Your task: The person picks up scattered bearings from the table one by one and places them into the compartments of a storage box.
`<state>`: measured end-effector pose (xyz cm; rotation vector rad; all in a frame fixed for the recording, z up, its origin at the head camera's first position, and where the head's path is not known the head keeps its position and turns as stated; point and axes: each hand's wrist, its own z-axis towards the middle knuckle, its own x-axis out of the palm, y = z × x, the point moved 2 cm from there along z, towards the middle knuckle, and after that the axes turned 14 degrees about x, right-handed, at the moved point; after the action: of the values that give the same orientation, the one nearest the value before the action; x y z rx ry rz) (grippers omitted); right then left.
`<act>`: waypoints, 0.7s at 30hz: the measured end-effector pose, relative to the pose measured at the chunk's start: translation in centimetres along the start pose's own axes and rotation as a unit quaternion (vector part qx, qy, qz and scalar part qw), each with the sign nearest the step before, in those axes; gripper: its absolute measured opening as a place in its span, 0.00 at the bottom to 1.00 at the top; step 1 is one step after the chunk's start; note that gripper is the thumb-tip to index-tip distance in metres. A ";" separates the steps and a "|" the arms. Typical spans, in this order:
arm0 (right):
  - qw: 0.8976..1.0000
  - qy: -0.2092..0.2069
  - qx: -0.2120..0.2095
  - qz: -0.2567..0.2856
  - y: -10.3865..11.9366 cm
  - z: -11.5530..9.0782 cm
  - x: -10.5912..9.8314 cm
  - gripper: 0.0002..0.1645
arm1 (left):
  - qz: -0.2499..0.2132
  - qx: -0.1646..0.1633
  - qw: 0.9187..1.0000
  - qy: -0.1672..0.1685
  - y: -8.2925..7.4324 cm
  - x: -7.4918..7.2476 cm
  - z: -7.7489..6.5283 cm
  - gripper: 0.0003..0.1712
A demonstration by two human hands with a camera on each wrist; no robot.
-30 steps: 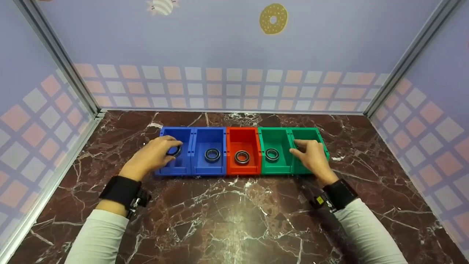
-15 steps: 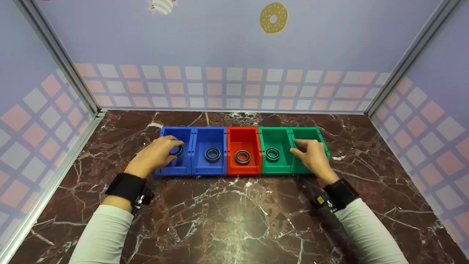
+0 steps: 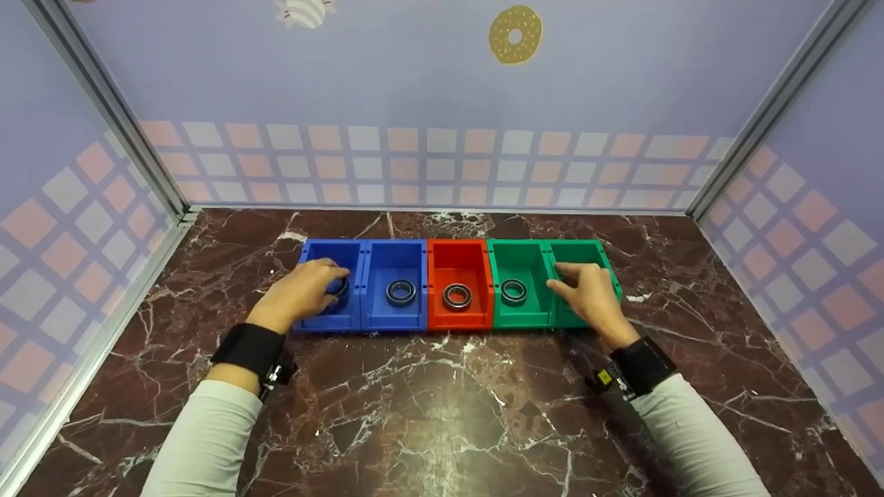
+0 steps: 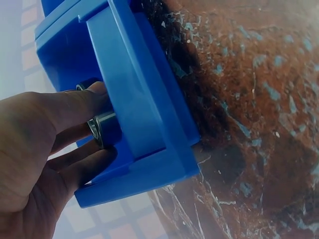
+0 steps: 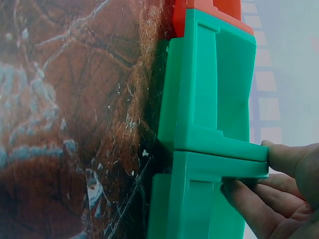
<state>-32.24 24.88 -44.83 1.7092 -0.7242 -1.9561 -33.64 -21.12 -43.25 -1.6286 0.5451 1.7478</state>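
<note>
In the head view my left hand point(image 3: 297, 293) reaches into the leftmost blue bin point(image 3: 330, 322). Its thumb and fingers pinch a ball bearing point(image 4: 105, 124), which appears tilted on edge in the left wrist view and is partly hidden by the hand. My right hand point(image 3: 590, 297) is at the rightmost green bin point(image 3: 579, 250). Seen from the right wrist, thumb and fingers grip the side wall point(image 5: 224, 162) where the two green bins meet, thumb on one side and fingers on the other.
Between the hands, a second blue bin point(image 3: 395, 321), a red bin point(image 3: 459, 322) and another green bin point(image 3: 521, 321) each hold one bearing lying flat. All bins stand side by side on a dark marbled table point(image 3: 414, 414). Patterned panels point(image 3: 442, 83) enclose the back and sides.
My left hand has shifted slightly right inside the leftmost blue bin, and the bearing has moved with it. The right hand and the other bearings have stayed in place.
</note>
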 end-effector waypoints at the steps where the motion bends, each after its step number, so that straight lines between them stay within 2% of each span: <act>1: 1.000 -0.001 0.000 0.000 0.0 0.0 0.0 0.27 | -0.002 -0.002 1.000 0.003 0.0 0.1 0.0 0.29; 11: 1.000 -0.001 0.008 -0.005 0.1 0.2 0.1 0.27 | -0.004 -0.013 1.000 0.018 0.3 0.8 0.4 0.30; 21: 1.000 -0.010 0.002 -0.005 0.1 0.3 0.0 0.27 | 0.027 0.007 0.999 0.014 0.3 1.1 0.7 0.23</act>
<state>-32.57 24.85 -44.78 1.6997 -0.7285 -1.9824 -34.28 -20.61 -44.24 -1.6441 0.6198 1.7590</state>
